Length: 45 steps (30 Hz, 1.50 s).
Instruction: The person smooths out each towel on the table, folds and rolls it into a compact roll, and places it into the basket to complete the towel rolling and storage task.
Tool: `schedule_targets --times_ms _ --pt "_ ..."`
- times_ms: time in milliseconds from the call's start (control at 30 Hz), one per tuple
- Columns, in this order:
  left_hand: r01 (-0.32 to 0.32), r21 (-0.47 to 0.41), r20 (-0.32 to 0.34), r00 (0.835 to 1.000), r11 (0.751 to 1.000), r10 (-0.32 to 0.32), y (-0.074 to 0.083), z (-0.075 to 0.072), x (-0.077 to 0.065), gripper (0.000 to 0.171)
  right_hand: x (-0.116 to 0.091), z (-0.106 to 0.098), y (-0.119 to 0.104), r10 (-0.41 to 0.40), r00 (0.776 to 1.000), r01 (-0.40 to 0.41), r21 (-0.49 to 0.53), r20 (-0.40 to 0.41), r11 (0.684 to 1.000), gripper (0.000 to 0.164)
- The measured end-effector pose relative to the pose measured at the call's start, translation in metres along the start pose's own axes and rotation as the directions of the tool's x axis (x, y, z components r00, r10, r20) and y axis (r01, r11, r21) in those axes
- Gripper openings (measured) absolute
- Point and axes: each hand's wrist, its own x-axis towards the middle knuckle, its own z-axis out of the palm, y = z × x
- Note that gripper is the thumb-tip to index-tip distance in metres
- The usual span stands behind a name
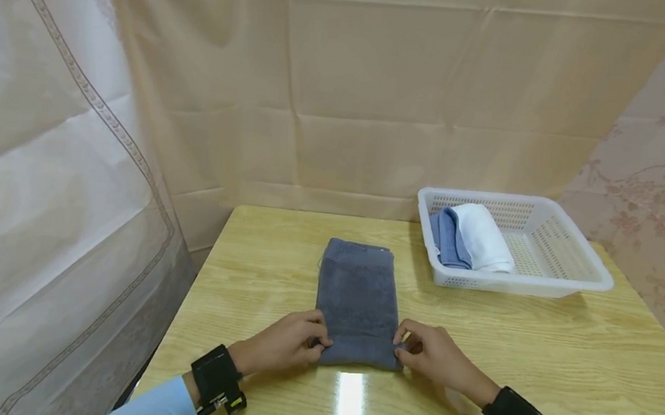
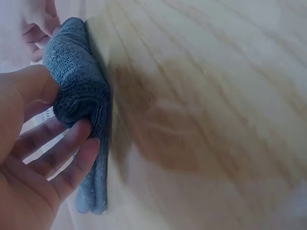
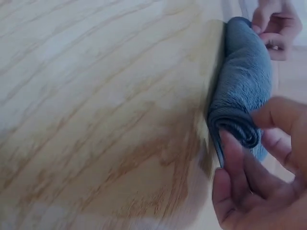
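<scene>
A dark grey-blue towel (image 1: 359, 289) lies lengthwise on the table, its near end rolled up into a thick coil. My left hand (image 1: 291, 339) pinches the left end of that roll, thumb on top and fingers at the spiral side, as the left wrist view shows on the towel roll (image 2: 76, 72). At the opposite end my right hand (image 1: 435, 355) grips the roll between thumb and fingers. In the right wrist view the coiled layers of the towel (image 3: 244, 81) show at its end, with one fingertip against them. The far part of the towel lies flat.
A white perforated plastic basket (image 1: 539, 285) stands at the back right of the wooden table (image 1: 256, 267). Inside, at its left, are a rolled white towel (image 1: 482, 240) and a blue towel (image 1: 453, 239). Beige cloth (image 1: 365, 105) hangs behind the table.
</scene>
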Motion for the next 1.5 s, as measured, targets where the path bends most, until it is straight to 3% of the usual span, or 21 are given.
schedule_targets --times_ms 67,133,167,233,333,400,467,533,633,733,800,867,967,1033,1067,1133,1267,1367,1500 --pt "-0.035 0.097 0.004 0.999 0.995 0.035 0.001 -0.001 0.000 0.015 0.000 0.003 -0.001 -0.039 0.998 0.032 -0.108 -0.058 0.994 0.011" --pt "-0.080 0.190 0.016 0.997 0.979 0.079 0.003 -0.001 0.000 0.015 0.000 0.006 -0.001 -0.151 0.982 0.119 -0.254 -0.109 0.960 0.014" --pt "-0.104 0.229 0.026 0.995 0.968 0.101 0.003 -0.002 0.000 0.016 0.000 0.008 -0.001 -0.222 0.968 0.172 -0.333 -0.120 0.927 0.016" --pt "-0.149 0.271 0.051 0.989 0.951 0.140 0.005 -0.002 0.000 0.021 0.000 0.012 -0.001 -0.371 0.923 0.281 -0.479 -0.102 0.832 0.016" --pt "-0.184 0.296 0.081 0.983 0.937 0.168 0.005 -0.002 -0.002 0.032 -0.001 0.015 -0.002 -0.500 0.866 0.378 -0.614 -0.031 0.693 0.012" --pt "-0.184 0.317 0.086 0.983 0.930 0.165 0.005 -0.002 -0.002 0.036 -0.002 0.015 -0.005 -0.508 0.861 0.400 -0.650 0.025 0.646 0.020" --pt "-0.167 0.324 0.080 0.986 0.931 0.149 0.003 -0.002 -0.003 0.036 -0.004 0.015 -0.008 -0.483 0.873 0.398 -0.681 0.075 0.615 0.030" --pt "-0.145 0.324 0.073 0.989 0.935 0.128 0.001 -0.002 -0.002 0.035 -0.005 0.015 -0.011 -0.444 0.889 0.389 -0.704 0.117 0.594 0.038" --pt "-0.105 0.277 0.078 0.993 0.955 0.086 -0.001 -0.004 0.000 0.033 -0.005 0.015 -0.013 -0.398 0.906 0.367 -0.736 0.144 0.569 0.036" --pt "-0.061 0.223 0.085 0.995 0.973 0.043 -0.003 -0.004 0.002 0.032 -0.003 0.015 -0.010 -0.379 0.919 0.333 -0.733 0.110 0.594 0.032" --pt "-0.035 0.177 0.079 0.997 0.984 0.021 -0.004 -0.004 0.002 0.033 -0.001 0.014 -0.008 -0.361 0.930 0.302 -0.699 0.068 0.648 0.030" --pt "-0.024 0.112 0.066 0.998 0.993 0.016 -0.005 -0.004 0.002 0.034 0.001 0.011 -0.006 -0.322 0.946 0.275 -0.626 0.040 0.730 0.028" --pt "-0.013 0.002 0.063 0.998 1.000 0.013 -0.007 -0.003 0.001 0.033 0.002 0.003 -0.002 -0.197 0.980 0.191 -0.418 0.029 0.888 0.027" --pt "0.008 -0.077 0.074 0.997 0.997 -0.002 -0.007 -0.003 0.001 0.031 0.003 -0.003 0.001 -0.091 0.995 0.099 -0.249 0.044 0.963 0.029" --pt "0.024 -0.107 0.082 0.997 0.994 -0.016 -0.007 -0.003 0.001 0.030 0.003 -0.005 0.003 -0.039 0.998 0.048 -0.169 0.055 0.984 0.029" --pt "0.064 -0.152 0.095 0.994 0.986 -0.050 -0.006 -0.002 0.001 0.027 0.003 -0.008 0.007 0.047 0.995 -0.044 -0.032 0.083 0.999 0.031" --pt "0.111 -0.137 0.063 0.993 0.984 -0.104 -0.004 -0.001 0.003 0.024 0.004 -0.009 0.008 0.157 0.980 -0.175 0.153 0.120 0.973 0.026" --pt "0.099 0.011 -0.020 0.995 0.995 -0.099 -0.002 -0.002 0.005 0.020 0.005 -0.007 0.006 0.186 0.977 -0.203 0.194 0.102 0.960 0.022" --pt "0.061 0.218 -0.103 0.994 0.974 -0.039 0.000 -0.003 0.007 0.014 0.006 -0.005 0.005 0.191 0.979 -0.200 0.174 0.068 0.964 0.017"
